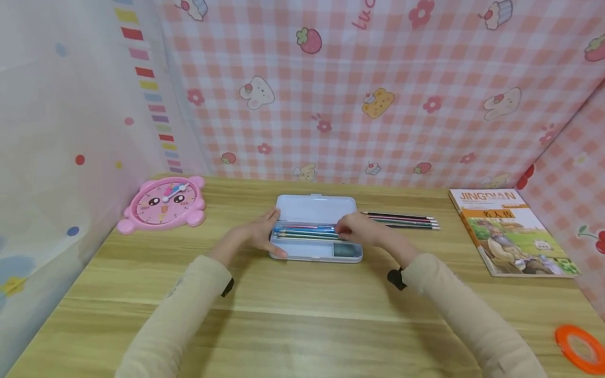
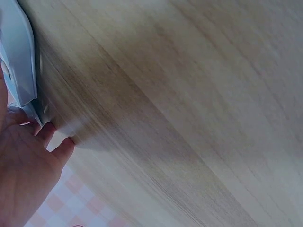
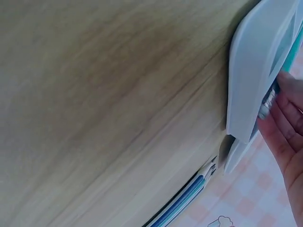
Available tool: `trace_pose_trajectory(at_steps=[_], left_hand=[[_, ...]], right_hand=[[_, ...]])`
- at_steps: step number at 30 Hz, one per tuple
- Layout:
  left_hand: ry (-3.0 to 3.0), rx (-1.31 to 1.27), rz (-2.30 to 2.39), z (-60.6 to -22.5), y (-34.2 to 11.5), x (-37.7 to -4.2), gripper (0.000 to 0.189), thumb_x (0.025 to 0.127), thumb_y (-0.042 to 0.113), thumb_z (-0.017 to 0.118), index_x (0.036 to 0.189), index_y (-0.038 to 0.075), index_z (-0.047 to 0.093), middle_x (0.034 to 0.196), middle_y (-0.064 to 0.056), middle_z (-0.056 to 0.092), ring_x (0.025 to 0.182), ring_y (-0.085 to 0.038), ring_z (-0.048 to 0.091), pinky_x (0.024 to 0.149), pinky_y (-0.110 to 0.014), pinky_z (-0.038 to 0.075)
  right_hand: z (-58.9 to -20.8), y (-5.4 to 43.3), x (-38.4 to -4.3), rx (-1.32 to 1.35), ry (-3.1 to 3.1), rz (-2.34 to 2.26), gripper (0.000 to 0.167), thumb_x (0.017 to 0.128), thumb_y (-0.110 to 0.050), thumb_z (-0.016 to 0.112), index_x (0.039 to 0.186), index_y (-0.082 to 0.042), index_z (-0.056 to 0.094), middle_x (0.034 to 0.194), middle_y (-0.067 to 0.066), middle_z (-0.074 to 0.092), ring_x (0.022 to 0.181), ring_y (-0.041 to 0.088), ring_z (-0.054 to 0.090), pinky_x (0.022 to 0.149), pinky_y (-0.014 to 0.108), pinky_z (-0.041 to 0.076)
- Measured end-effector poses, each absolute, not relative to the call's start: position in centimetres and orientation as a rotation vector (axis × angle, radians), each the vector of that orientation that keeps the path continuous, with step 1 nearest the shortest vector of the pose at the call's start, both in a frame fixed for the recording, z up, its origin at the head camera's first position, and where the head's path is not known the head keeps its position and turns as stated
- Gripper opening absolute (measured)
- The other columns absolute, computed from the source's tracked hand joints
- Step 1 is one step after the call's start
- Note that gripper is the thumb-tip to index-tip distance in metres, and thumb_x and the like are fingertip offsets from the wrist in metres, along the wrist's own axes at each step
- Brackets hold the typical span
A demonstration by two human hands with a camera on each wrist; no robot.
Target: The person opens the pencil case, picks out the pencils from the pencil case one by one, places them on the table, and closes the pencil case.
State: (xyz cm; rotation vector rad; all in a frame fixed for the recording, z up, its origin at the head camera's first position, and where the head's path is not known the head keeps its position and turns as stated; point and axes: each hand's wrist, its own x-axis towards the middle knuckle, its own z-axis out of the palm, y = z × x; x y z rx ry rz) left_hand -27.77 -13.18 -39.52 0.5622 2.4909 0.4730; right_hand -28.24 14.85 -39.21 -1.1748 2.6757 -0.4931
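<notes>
A white pencil case lies on the table with its lid folded back. Pens and pencils lie lengthwise inside it, and a dark green block sits in its front right compartment. At the case's left end rests my left hand, thumb along the front corner and fingers spread toward the back; the left wrist view shows these fingers fairly straight. My right hand reaches over the right end and pinches a pencil, whose silvery end shows below the fingers in the right wrist view. Its other end is hard to make out.
Several pencils lie right of the case, close behind my right hand. A pink clock is at the back left. On the right are a book and an orange tape roll. Patterned cloth borders the table's back.
</notes>
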Motion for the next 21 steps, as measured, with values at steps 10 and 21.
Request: trace_pose_trajectory(at_steps=[10, 21], left_hand=[[2.487, 0.547, 0.447, -39.5, -13.3, -28.0, 0.123, 0.069, 0.057, 0.070, 0.145, 0.001, -0.008, 0.153, -0.016, -0.014, 0.142, -0.031, -0.006, 0.116, -0.044, 0.008], [2.484, 0.544, 0.458, -39.4, -13.2, -27.8, 0.122, 0.070, 0.056, 0.070, 0.145, 0.001, -0.008, 0.153, -0.016, -0.014, 0.142, -0.032, -0.007, 0.116, -0.046, 0.008]], right_hand=[[-38.9, 16.8, -27.5, -1.070, 2.864, -0.388, 0.012, 0.091, -0.002, 0.052, 0.099, 0.002, 0.059, 0.095, 0.010, 0.061, 0.088, 0.020, 0.059, 0.078, 0.034, 0.052], [-39.3, 22.3, -27.1, -1.021, 3.009, -0.424, 0.009, 0.089, 0.001, 0.053, 0.095, 0.001, 0.059, 0.090, 0.011, 0.062, 0.087, 0.024, 0.061, 0.077, 0.039, 0.051]])
